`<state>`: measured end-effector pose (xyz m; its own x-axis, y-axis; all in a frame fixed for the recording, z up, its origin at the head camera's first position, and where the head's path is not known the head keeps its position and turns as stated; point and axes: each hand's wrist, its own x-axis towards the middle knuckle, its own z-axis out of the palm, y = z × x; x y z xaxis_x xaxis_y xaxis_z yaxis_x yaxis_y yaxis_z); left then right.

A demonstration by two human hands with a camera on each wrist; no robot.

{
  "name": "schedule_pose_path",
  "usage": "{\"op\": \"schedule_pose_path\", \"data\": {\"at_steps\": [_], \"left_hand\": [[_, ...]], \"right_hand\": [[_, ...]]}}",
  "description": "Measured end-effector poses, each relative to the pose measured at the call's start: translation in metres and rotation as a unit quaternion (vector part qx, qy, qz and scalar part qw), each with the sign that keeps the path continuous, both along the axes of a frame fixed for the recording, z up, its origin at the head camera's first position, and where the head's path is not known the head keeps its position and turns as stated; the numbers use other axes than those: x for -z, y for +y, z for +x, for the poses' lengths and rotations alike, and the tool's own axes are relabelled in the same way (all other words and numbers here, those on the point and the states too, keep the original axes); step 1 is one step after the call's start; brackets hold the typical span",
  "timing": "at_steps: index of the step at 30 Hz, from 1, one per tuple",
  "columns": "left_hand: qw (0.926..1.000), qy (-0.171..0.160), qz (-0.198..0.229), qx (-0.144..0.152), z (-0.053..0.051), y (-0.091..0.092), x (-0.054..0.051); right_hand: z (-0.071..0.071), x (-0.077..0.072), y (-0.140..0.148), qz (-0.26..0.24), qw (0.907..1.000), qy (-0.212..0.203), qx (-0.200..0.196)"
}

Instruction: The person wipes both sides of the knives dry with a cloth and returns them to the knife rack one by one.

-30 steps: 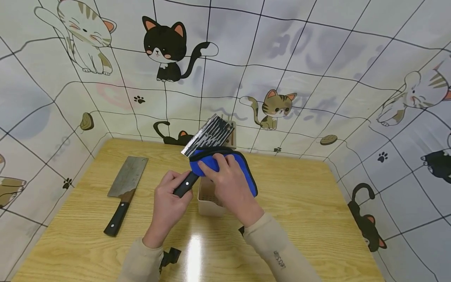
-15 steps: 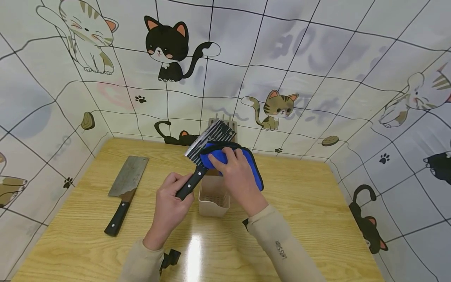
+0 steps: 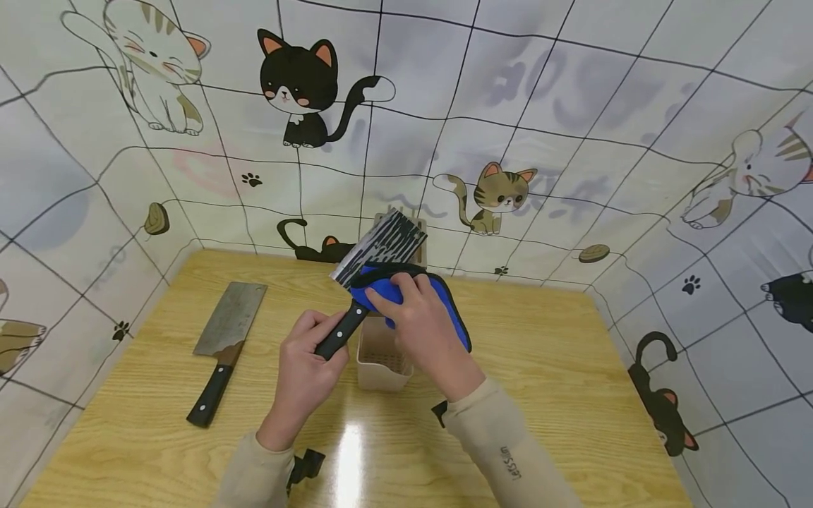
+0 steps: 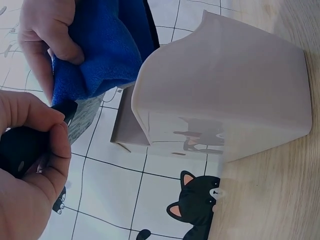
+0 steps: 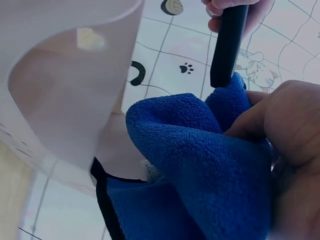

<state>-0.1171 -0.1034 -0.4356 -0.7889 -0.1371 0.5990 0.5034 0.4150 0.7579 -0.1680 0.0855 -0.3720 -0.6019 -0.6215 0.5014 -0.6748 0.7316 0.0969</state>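
Observation:
My left hand grips the black handle of a cleaver, its broad blade tilted up and away, reflecting dark streaks. With my right hand I pinch a blue cloth with black edging, folded round the lower part of the blade beside the handle. The right wrist view shows the fluffy cloth bunched under my fingers, touching the blade near the handle. Part of the blade is hidden by the cloth. Below both hands stands a beige plastic holder with an open top.
A second cleaver with a black riveted handle lies flat on the wooden table at the left. A cat-patterned wall covering encloses the back and sides. Dark straps show at the wrists.
The right hand and cloth slid up the blade away from the handle, then partly back down toward it. The left hand keeps its grip on the cleaver, which shifted slightly.

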Motion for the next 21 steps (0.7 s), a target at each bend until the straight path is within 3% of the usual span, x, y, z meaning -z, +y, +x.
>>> {"op": "schedule_pose_path", "data": {"at_steps": [10, 21], "left_hand": [[0.9997, 0.021, -0.001, 0.012, 0.003, 0.001, -0.005], [0.9998, 0.008, 0.005, 0.019, 0.007, 0.000, -0.009]], "right_hand": [[-0.005, -0.015, 0.002, 0.002, 0.9990, 0.011, 0.042], [-0.026, -0.015, 0.019, -0.028, 0.9979, 0.024, 0.053]]}}
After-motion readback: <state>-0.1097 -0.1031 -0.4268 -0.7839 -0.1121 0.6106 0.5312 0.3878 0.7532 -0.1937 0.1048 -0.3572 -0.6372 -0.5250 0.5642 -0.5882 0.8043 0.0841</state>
